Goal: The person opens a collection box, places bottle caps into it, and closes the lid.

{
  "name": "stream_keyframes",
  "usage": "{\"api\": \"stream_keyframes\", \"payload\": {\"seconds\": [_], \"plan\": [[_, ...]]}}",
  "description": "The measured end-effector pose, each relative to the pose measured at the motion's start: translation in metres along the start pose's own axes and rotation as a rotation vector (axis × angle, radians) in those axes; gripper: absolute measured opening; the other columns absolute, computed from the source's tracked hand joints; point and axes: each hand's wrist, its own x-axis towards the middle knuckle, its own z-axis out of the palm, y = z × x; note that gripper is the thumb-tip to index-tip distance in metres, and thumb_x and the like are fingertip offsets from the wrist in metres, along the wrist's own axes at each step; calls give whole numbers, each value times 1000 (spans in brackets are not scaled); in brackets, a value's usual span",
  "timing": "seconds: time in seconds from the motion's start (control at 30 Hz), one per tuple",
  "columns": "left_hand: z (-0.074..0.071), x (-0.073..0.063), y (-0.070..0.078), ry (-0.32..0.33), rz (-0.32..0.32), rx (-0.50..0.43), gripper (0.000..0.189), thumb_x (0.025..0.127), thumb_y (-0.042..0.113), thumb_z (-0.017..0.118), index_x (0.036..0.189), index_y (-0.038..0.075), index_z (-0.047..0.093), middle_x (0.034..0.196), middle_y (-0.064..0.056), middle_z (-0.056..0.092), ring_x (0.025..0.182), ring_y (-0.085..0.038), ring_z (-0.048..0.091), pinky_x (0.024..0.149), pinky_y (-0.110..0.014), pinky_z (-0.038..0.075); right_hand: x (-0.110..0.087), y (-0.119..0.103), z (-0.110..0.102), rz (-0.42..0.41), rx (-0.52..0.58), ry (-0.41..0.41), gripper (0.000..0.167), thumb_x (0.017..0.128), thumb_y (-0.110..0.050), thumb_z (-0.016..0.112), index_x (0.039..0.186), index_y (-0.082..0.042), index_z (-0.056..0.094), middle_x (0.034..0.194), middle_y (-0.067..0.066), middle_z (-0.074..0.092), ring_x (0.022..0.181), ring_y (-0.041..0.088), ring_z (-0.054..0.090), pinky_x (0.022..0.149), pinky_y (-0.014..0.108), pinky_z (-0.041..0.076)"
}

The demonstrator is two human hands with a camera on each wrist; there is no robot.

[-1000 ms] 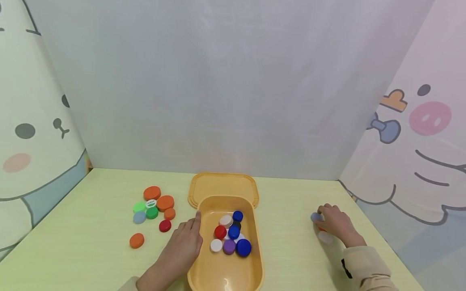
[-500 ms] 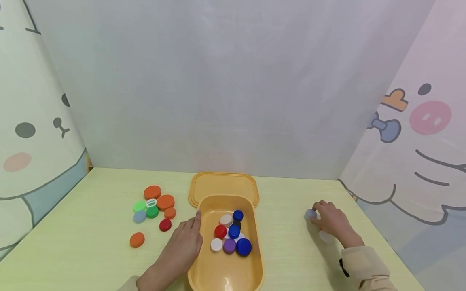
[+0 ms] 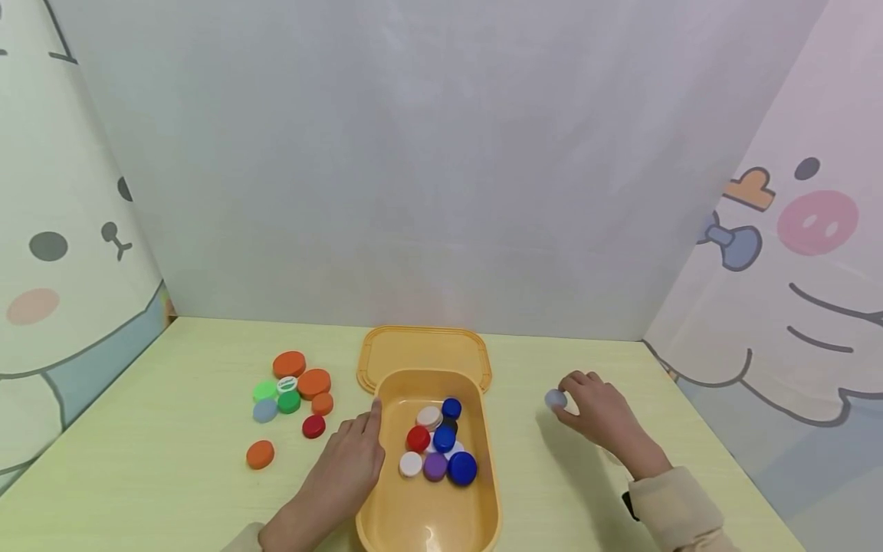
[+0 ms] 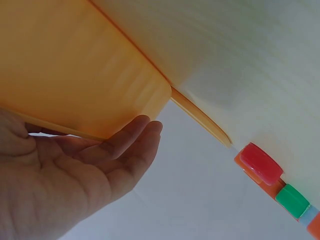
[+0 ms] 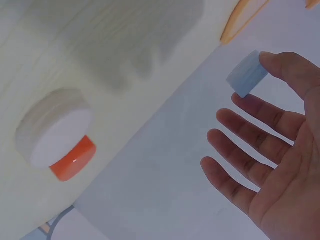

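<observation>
In the head view my left hand point(image 3: 346, 468) holds the left rim of the yellow plastic box point(image 3: 429, 520). The left wrist view shows its fingers point(image 4: 150, 137) against the outer wall; the thumb is hidden. Several bottle caps lie in the box, among them a purple cap point(image 3: 435, 466), a red cap point(image 3: 418, 438) and a large blue cap point(image 3: 462, 468). To the right of the box, my right hand point(image 3: 605, 418) pinches a pale blue bottle cap point(image 5: 246, 75) between thumb and index finger, raised above the table. Its other fingers are extended.
Behind the box lies its yellow lid point(image 3: 424, 349). On the left, several caps are scattered, including an orange cap point(image 3: 260, 455) and a dark red cap point(image 3: 313, 426). A white cap point(image 5: 62, 132) and an orange-red cap point(image 5: 75, 160) are on the table near my right hand.
My right hand has lifted the pale blue cap from the table and carried it left, towards the box. My left hand has stayed at the box rim.
</observation>
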Motion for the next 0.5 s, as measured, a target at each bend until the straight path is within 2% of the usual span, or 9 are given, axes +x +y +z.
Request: {"api": "stream_keyframes", "payload": {"seconds": [0.33,0.5], "plan": [[0,0,1,-11,-12,2,55,88,18,50,137,-1,36,122,-14,55,107,-29,53,92,-41,46,9,-38,-12,-143,-43,90,29,68,-28,77,86,-12,61,91,0,60,79,19,54,53,26,40],[0,1,0,-16,-14,3,55,88,18,50,137,-2,36,122,-14,55,107,-29,53,93,-41,46,13,-55,-17,-193,-67,107,30,70,-32,76,87,-13,61,92,-1,60,81,18,54,55,26,41]]}}
